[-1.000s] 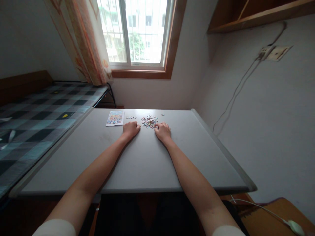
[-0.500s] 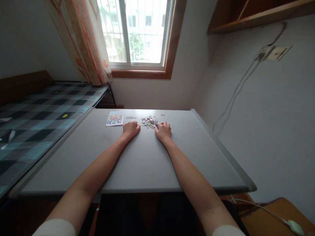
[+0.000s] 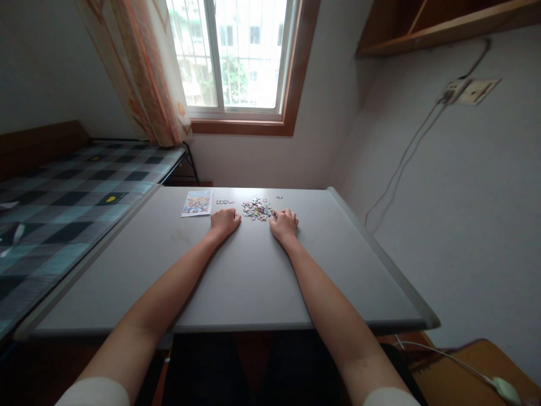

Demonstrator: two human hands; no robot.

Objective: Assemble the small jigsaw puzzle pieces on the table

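right hand (image 3: 284, 224) drifts right off puzzle pieces (image 3: 256, 209), fingers curled, holding piece? can't tell; left hand (image 3: 225, 221) fisted, unmoved

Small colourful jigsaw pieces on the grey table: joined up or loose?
Loose. The small colourful jigsaw pieces lie in a ragged, scattered heap on the grey table, with a few lying apart from it.

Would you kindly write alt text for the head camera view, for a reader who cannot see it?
A left hand, curled, and a right hand rest on a grey table either side of a pile of puzzle pieces, the right touching its edge. A picture card lies further left.
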